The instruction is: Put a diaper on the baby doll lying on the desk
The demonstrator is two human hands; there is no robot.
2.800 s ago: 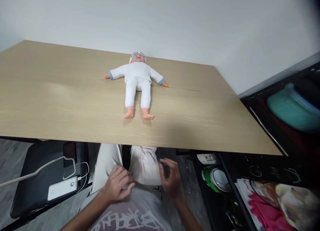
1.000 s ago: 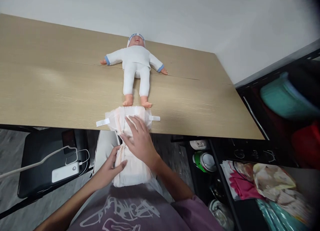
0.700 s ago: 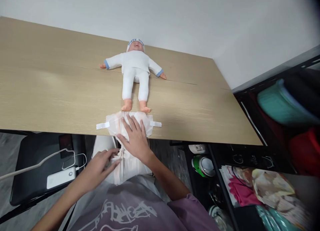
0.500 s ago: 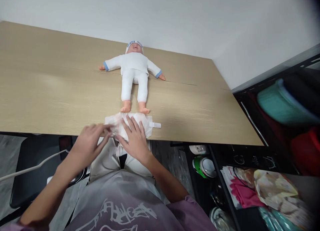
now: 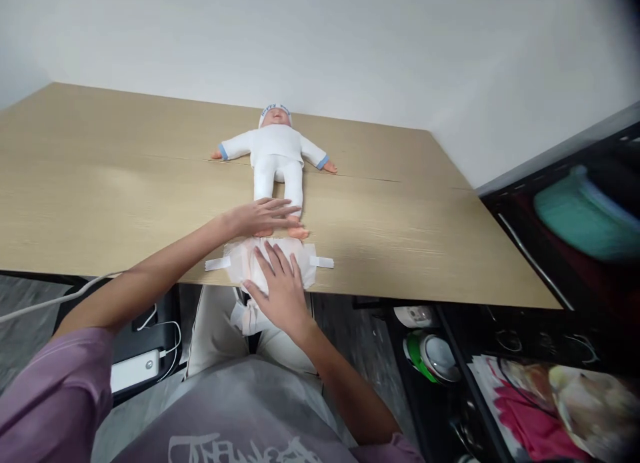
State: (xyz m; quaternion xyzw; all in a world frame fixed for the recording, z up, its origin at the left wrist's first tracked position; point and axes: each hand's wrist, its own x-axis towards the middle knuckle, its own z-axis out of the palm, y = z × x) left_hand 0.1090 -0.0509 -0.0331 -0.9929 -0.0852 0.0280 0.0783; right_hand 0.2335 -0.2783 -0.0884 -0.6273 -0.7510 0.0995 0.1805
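A baby doll [image 5: 275, 157] in white clothes and a white cap lies on its back on the wooden table [image 5: 100, 189], feet toward me. An unfolded white diaper [image 5: 243, 259] with side tabs lies at the table's near edge and hangs over it. My right hand [image 5: 279, 283] rests flat on the diaper, fingers spread. My left hand [image 5: 263, 217] reaches across over the doll's ankles, fingers stretched out and touching its legs; the doll's left foot is hidden under it.
A white wall stands behind the table. At the right, a dark shelf unit [image 5: 550, 263] holds a teal bundle, a green and white appliance [image 5: 430, 357] and colourful packets. Below left, a white power bank [image 5: 134, 371] with cable lies on a black surface.
My left hand left the diaper's lower part and reached forward onto the doll's legs. The right hand stayed flat on the diaper. The diaper was brought from my lap onto the table edge.
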